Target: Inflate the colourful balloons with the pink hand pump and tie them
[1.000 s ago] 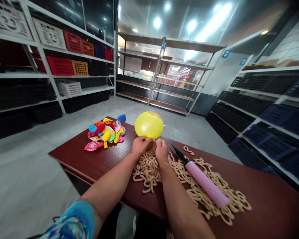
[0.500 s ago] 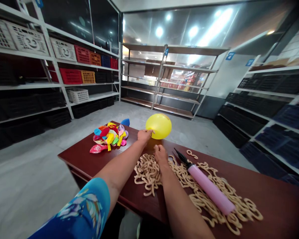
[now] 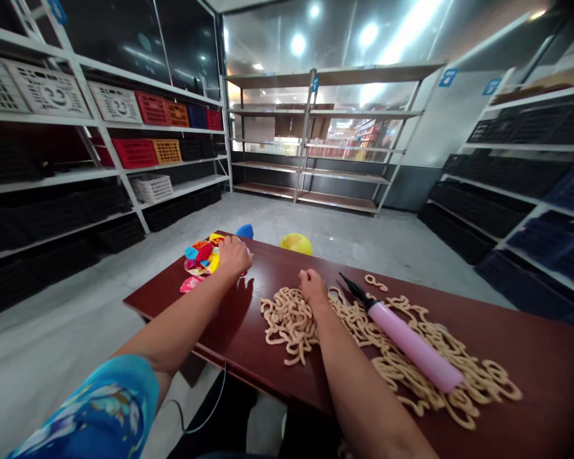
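Note:
My left hand (image 3: 233, 255) reaches over the pile of flat coloured balloons (image 3: 201, 261) at the far left of the dark red table (image 3: 229, 331); its fingers curl down onto the pile and what they grip is hidden. My right hand (image 3: 312, 288) rests closed on a heap of tan curly strips (image 3: 287, 319). The inflated yellow balloon (image 3: 296, 243) lies beyond the table's far edge, free of both hands. A blue balloon (image 3: 245, 231) sits behind the pile.
A pink hand pump (image 3: 411, 344) with a black nozzle lies on the tan strips to my right. Metal shelving with coloured crates (image 3: 138, 127) lines the left wall, dark bins (image 3: 507, 191) the right. Open grey floor surrounds the table.
My left hand let go of the yellow balloon and moved left onto the balloon pile. The yellow balloon dropped past the table's far edge. My right hand stayed on the strips.

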Action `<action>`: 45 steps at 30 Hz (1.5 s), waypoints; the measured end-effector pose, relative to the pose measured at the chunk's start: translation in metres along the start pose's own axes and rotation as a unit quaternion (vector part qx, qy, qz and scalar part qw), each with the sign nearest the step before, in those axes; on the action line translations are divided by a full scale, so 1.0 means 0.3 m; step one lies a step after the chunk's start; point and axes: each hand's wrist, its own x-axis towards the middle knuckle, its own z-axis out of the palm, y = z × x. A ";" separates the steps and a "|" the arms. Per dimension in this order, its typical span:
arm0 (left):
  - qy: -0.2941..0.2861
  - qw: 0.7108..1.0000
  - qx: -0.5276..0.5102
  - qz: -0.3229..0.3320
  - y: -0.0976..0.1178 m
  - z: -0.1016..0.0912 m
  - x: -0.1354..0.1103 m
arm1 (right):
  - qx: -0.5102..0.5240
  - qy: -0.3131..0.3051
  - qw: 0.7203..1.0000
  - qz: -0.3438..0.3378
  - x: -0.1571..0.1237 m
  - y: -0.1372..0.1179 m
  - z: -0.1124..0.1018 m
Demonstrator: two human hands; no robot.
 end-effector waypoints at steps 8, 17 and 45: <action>-0.066 0.998 0.004 -0.012 -0.115 0.034 -0.037 | 0.001 0.003 1.000 -0.012 -0.001 -0.001 0.001; -0.111 0.795 -0.570 -0.174 -0.021 -0.082 -0.008 | 0.128 0.015 0.991 -0.031 -0.011 -0.029 -0.015; -0.407 0.253 -0.858 -0.185 0.353 0.084 -0.136 | -0.050 -0.006 0.965 -0.257 -0.072 -0.148 -0.077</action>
